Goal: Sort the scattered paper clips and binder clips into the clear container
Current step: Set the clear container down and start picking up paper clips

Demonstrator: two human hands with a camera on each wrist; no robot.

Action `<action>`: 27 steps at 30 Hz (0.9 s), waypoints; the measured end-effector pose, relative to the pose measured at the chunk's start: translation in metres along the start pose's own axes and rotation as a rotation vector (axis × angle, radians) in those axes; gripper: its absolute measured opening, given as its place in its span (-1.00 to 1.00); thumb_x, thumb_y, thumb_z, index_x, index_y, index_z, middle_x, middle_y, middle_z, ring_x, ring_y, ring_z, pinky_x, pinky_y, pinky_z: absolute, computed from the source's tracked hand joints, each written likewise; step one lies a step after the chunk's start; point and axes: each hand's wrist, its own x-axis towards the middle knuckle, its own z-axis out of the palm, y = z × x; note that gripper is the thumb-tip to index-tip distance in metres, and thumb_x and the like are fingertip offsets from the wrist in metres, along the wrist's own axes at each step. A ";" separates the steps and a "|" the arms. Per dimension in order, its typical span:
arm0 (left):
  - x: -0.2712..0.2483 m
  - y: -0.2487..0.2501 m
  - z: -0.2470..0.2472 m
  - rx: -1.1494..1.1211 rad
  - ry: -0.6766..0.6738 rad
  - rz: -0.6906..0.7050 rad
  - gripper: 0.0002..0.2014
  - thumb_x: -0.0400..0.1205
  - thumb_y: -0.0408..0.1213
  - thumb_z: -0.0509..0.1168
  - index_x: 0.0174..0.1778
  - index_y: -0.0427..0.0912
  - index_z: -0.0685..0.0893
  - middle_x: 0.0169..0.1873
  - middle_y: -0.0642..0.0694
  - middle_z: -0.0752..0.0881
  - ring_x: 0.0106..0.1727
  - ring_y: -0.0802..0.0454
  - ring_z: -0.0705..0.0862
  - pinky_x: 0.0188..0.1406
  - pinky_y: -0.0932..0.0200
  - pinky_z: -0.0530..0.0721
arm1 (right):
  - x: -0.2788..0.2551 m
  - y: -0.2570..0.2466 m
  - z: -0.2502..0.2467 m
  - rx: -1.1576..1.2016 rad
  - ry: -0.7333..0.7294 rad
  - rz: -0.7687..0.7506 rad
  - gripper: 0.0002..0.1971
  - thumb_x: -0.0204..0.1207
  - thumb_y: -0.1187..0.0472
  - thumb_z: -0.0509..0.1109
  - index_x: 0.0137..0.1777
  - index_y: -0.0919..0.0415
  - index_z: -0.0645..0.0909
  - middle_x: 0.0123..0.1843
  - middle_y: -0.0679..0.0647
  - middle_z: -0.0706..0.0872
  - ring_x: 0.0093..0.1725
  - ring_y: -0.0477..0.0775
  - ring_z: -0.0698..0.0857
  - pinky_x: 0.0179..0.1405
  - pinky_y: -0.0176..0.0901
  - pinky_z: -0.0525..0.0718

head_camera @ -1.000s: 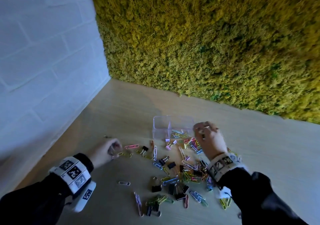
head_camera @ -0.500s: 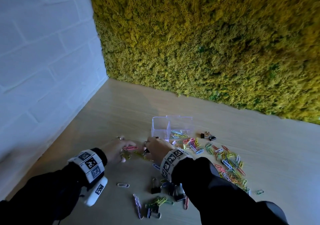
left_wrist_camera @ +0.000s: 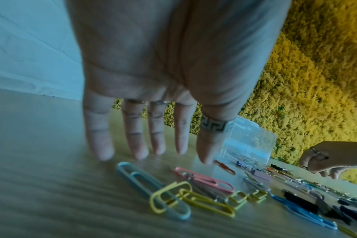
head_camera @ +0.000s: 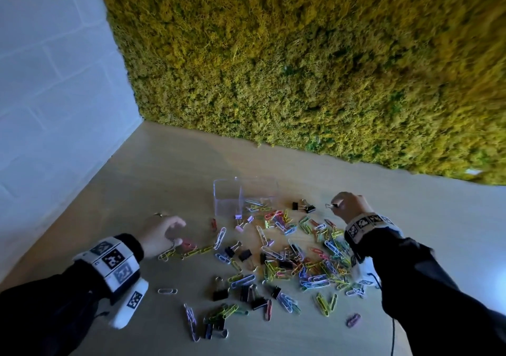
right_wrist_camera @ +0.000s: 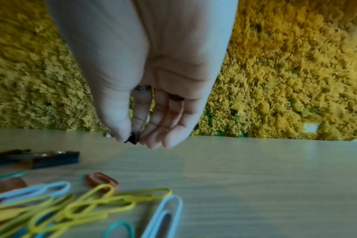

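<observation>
Pinching one small black binder clip (head_camera: 331, 205), the right hand (head_camera: 350, 207) hovered right of the clear container (head_camera: 227, 201), probably to drop it in; the left hand (head_camera: 161, 235), fingers spread and empty, hung over loose paper clips (left_wrist_camera: 173, 193). Dozens lay scattered, too tangled to count.

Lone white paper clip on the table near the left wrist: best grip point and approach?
The white paper clip lies flat on the table, apart from the pile, long axis roughly left-right. Probably come straight down with the left hand, thumb and forefinger pinching across the two long wires mid-length. Nothing crowds it, so sliding it first to lift an edge should work.
</observation>
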 end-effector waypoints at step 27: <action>0.001 0.072 0.054 0.039 -0.097 0.149 -0.58 0.57 -0.31 0.29 0.36 0.02 0.46 0.09 -0.13 0.38 0.06 -0.01 0.43 0.04 0.19 0.43 | -0.138 0.020 0.047 0.056 -0.328 -0.094 -0.45 0.36 -0.43 0.03 0.26 -0.27 0.52 0.12 -0.24 0.42 0.28 0.19 0.42 0.22 0.09 0.56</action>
